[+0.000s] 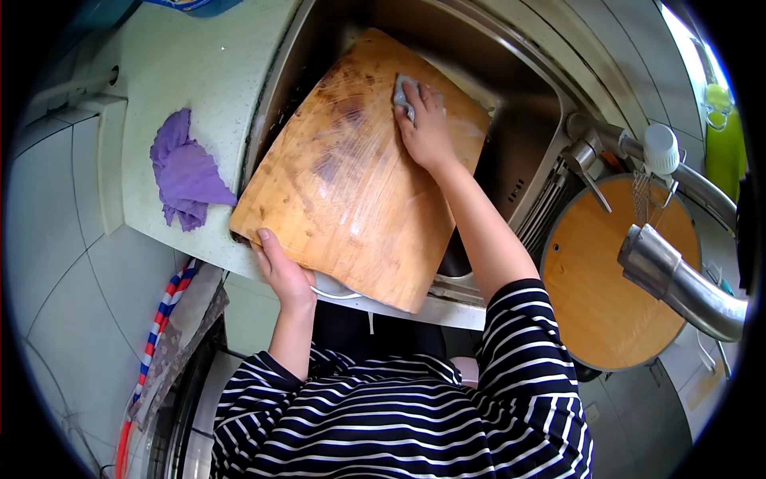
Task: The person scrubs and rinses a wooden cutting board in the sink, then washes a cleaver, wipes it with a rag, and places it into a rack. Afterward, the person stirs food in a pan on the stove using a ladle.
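Observation:
A large rectangular wooden board (343, 184), wet and shiny with dark stains, lies tilted over the sink (531, 132). My left hand (283, 271) grips the board's near left corner, thumb on top and the other fingers hidden beneath. Near the board's far right part, my right hand (424, 128) presses a light grey cloth (404, 94) against the wood. A white rim of some object shows under the board's near edge.
On the pale counter (215, 72) at the left lies a crumpled purple cloth (188, 174). A metal faucet (586, 144) stands right of the sink, with a round wooden board (622, 271) beyond it. A striped hose (152, 339) hangs at the lower left.

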{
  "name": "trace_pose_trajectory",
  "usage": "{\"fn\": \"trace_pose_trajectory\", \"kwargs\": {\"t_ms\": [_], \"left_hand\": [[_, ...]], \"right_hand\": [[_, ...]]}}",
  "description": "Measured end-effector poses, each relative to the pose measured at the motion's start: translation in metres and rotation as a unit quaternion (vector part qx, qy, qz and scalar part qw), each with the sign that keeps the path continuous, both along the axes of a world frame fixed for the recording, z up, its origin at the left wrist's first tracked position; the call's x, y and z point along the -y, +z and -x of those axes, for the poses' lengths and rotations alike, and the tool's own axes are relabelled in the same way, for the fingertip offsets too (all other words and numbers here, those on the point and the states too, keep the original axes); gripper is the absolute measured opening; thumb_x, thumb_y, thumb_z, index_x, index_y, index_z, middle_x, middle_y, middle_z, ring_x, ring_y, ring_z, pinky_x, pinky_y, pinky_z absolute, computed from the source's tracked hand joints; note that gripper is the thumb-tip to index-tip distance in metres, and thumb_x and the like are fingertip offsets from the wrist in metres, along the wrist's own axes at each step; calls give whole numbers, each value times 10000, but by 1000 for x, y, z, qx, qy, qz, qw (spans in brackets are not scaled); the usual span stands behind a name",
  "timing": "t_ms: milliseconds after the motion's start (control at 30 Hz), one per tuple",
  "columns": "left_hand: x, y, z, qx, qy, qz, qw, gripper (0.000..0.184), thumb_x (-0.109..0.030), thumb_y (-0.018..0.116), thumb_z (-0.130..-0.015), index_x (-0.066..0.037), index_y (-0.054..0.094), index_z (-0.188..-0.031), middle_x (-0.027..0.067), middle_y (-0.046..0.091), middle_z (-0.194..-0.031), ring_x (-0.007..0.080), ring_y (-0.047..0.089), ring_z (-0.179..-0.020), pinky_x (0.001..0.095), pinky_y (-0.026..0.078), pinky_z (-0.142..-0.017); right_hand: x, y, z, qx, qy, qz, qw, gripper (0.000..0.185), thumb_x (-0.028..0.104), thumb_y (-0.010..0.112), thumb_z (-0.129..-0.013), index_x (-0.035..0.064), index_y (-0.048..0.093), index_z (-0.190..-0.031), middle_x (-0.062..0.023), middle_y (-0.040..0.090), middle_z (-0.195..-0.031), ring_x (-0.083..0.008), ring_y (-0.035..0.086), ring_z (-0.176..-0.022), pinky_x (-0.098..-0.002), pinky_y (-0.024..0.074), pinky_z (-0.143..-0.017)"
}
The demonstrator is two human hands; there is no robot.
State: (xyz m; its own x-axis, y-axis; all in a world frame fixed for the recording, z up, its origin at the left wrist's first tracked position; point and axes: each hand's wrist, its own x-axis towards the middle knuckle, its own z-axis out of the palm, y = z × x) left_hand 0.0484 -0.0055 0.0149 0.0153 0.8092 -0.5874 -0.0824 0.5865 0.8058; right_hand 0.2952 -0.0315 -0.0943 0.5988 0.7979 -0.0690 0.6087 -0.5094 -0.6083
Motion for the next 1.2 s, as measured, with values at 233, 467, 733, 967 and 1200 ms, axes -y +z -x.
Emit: {"fn": "trace_pose_trajectory", "kwargs": {"t_ms": [233,467,733,967,1200], "left_hand": [[0,-2,3,-5,4,12,1000,575,-393,431,-958,-49,241,-1378,139,380,-1336,232,424,-1209,359,386,-976],[-1,0,0,1,13,13,1000,613,-382,415,-964,-37,168,-1407,163,342,-1371,250,400,-1233,365,354,-1007],[1,1,0,5,8,12,1000,618,-384,412,-964,-32,164,-1407,160,324,-1385,251,379,-1248,371,345,-1016],[1,5,-2,-10,17,32,999,619,-381,416,-963,-38,160,-1411,162,316,-1391,256,382,-1247,379,345,-1017],[3,0,1,-23,15,20,999,617,-375,414,-965,-36,159,-1413,166,318,-1390,258,383,-1247,380,345,-1017]], "right_hand": [[-1,99,113,-136,242,-62,959,552,185,582,-814,166,417,-1341,-176,353,-1401,-352,326,-1308,-497,291,-1060],[-63,29,56,-29,205,-150,967,378,241,575,-811,113,546,-1165,-150,472,-1292,-338,424,-1207,-457,359,-993],[-66,43,83,-36,194,-108,974,409,282,554,-822,81,524,-1177,-171,454,-1303,-348,364,-1268,-465,282,-1058],[-103,-17,3,-98,87,39,991,395,354,482,-880,117,520,-1194,-159,465,-1295,-360,408,-1201,-430,352,-985],[-108,-73,-38,21,36,26,999,476,381,444,-877,173,435,-1305,-138,438,-1330,-346,418,-1194,-460,334,-1007]]}}
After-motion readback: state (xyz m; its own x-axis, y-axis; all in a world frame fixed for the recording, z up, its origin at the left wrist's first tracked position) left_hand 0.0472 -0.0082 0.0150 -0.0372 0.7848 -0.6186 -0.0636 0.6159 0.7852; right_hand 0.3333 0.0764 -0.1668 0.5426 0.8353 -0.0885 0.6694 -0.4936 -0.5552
